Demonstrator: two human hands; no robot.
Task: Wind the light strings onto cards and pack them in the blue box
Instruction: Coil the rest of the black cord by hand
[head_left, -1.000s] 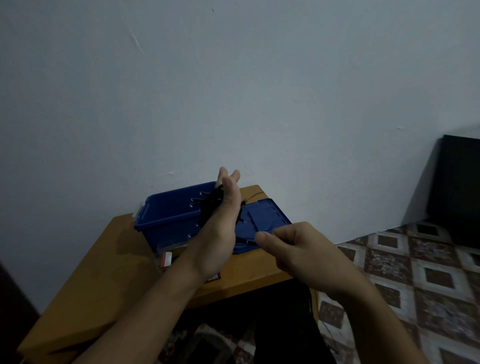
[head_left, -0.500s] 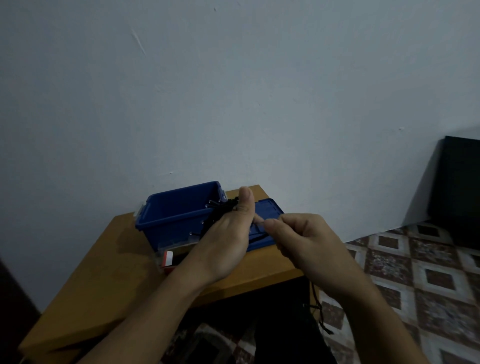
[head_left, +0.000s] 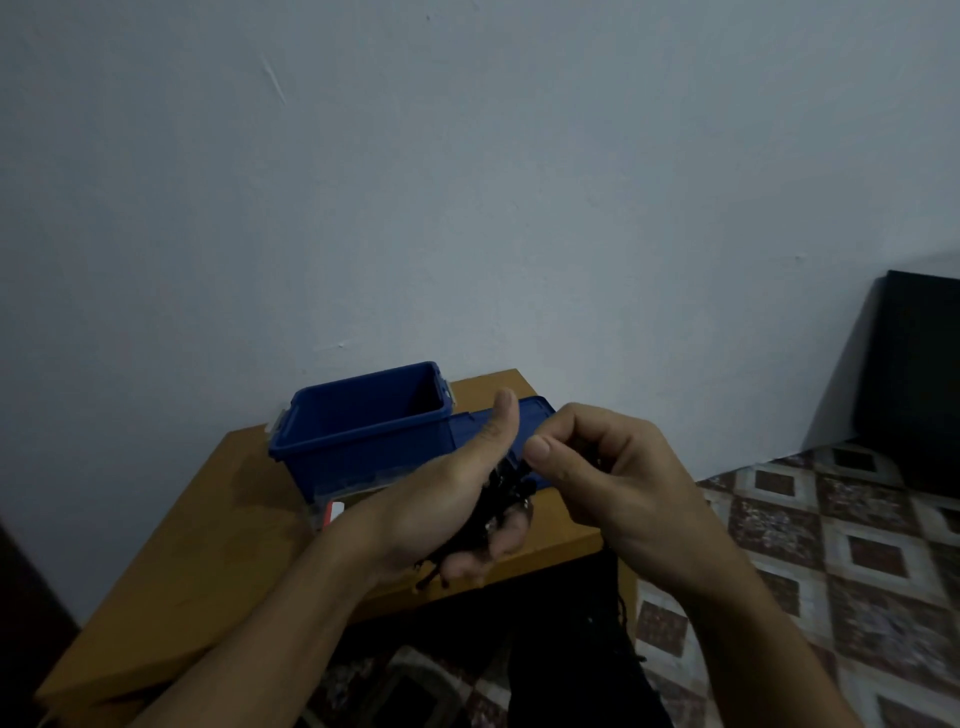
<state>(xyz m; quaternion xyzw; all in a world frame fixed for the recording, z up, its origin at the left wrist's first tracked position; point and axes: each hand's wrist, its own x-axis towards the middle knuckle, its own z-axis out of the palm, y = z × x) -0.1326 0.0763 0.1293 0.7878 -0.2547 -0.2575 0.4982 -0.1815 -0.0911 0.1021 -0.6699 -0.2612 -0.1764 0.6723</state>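
Light string (head_left: 500, 501), bundled dark in the gripping left hand (head_left: 441, 499) before the open blue box (head_left: 363, 434), is mid-winding, the right hand (head_left: 608, 478) pinching its strand; another wrap seems due.

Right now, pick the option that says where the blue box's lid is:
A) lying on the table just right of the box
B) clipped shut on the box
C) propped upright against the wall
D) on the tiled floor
A: the lid lies flat on the wooden table, right beside the blue box, which stands open with nothing covering its top.
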